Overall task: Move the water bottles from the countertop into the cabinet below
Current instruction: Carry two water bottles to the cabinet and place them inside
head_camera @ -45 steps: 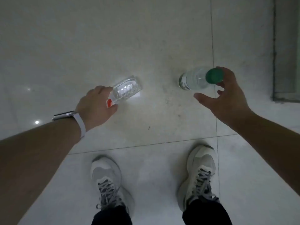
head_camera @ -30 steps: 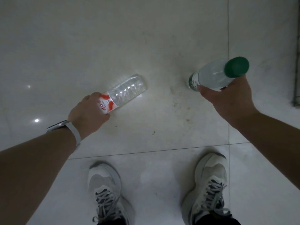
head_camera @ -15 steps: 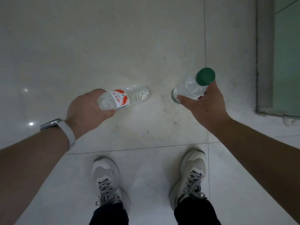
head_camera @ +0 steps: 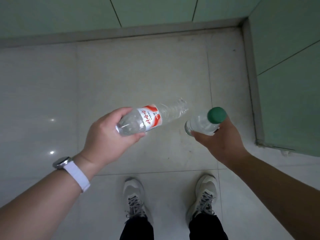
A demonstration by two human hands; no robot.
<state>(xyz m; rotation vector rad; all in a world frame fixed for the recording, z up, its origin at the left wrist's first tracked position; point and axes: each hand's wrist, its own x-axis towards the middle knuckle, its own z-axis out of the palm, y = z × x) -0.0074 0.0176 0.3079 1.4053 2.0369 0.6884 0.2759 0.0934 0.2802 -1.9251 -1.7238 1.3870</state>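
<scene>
Head view: left hand (head_camera: 110,134) wrapped around red-labelled bottle (head_camera: 150,116), held near level; right hand (head_camera: 220,139) clamped on green-capped bottle (head_camera: 206,122), cap up — both carried above the floor (head_camera: 155,70), between shoes (head_camera: 134,196) and green panels (head_camera: 285,75). Carrying step, probably; calls next for finding the cabinet — not recognisable here — and stooping to set both inside. Against half a second earlier: more green panelling along the top, bottles closer together.
</scene>
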